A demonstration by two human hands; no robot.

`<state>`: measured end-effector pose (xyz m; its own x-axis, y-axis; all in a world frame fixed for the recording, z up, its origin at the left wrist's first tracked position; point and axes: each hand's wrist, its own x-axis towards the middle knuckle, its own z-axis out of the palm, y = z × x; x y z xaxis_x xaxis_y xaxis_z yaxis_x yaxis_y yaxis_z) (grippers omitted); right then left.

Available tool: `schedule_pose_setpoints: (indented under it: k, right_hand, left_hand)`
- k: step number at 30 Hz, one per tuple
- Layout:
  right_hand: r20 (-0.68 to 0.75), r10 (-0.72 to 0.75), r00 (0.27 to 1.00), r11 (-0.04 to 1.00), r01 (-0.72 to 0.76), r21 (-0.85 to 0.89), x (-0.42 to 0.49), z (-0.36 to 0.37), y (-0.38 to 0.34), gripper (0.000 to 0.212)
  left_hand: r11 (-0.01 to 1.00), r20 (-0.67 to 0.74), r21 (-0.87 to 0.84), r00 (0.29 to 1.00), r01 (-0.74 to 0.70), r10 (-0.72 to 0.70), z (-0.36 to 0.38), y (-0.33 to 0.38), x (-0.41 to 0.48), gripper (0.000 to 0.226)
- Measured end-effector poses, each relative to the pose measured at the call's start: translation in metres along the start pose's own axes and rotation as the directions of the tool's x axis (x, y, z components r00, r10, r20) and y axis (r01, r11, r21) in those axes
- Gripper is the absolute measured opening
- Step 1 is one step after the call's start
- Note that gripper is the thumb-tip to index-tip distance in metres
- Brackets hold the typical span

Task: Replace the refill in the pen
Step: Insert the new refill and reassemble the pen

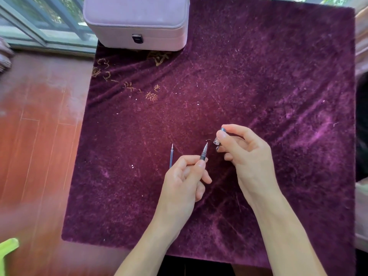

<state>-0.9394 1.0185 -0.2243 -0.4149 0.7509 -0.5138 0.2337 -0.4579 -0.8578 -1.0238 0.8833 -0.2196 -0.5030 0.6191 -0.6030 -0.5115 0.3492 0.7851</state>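
Note:
My left hand (184, 180) grips a pen (204, 153) by its dark rubber grip, the metal tip pointing up and away from me; the rest of the barrel is hidden in the fist. My right hand (246, 154) pinches the clear pen cap (218, 140) between thumb and fingers, just right of the pen tip and apart from it. A thin refill (171, 156) lies on the purple velvet cloth (278, 86), just left of my left hand, its lower end hidden behind the fingers.
A lilac box with a dark clasp (137, 22) stands at the cloth's far left corner. Red wooden floor (35, 126) lies to the left, a window frame beyond it. A green object (8, 249) shows at the bottom left.

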Motion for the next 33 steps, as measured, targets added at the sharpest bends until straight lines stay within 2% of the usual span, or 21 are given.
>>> schedule_pose_setpoints:
  k: [8, 33]
  right_hand:
    - [0.003, -0.025, 1.000, 0.999, 0.025, -0.038, -0.007, -0.005, 0.000, 0.013]
    - [0.081, -0.148, 0.986, 0.985, 0.155, -0.082, -0.013, -0.016, -0.002, 0.016]
  left_hand:
    - [0.997, 0.037, 0.068, 0.999, -0.026, 0.024, 0.007, -0.002, -0.003, 0.018]
    - [0.987, 0.076, 0.122, 0.992, -0.109, 0.100, 0.019, 0.008, 0.002, 0.016]
